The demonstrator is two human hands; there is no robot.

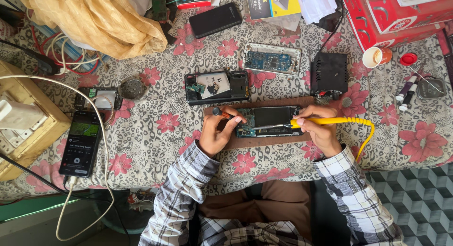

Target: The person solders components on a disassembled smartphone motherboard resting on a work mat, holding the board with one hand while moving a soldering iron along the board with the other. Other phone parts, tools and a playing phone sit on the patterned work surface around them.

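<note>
An opened phone [270, 121] with its circuit board showing lies on a brown mat [264, 141] at the table's near edge. My right hand [321, 130] grips a yellow soldering iron [330, 121]; its metal tip rests on the board near the phone's left part. My left hand [218, 133] rests at the phone's left end and pinches a small dark tool with an orange band [222, 113]. A yellow cord [365, 140] curls from the iron off the table edge.
Behind the mat lie a second opened phone [217, 87], a bare phone frame with blue board [272, 61], a black box [329, 75] and a paper cup [376, 57]. At left, a lit phone [81, 142] on a white cable, a wooden switch box [26, 118], yellow cloth [96, 17].
</note>
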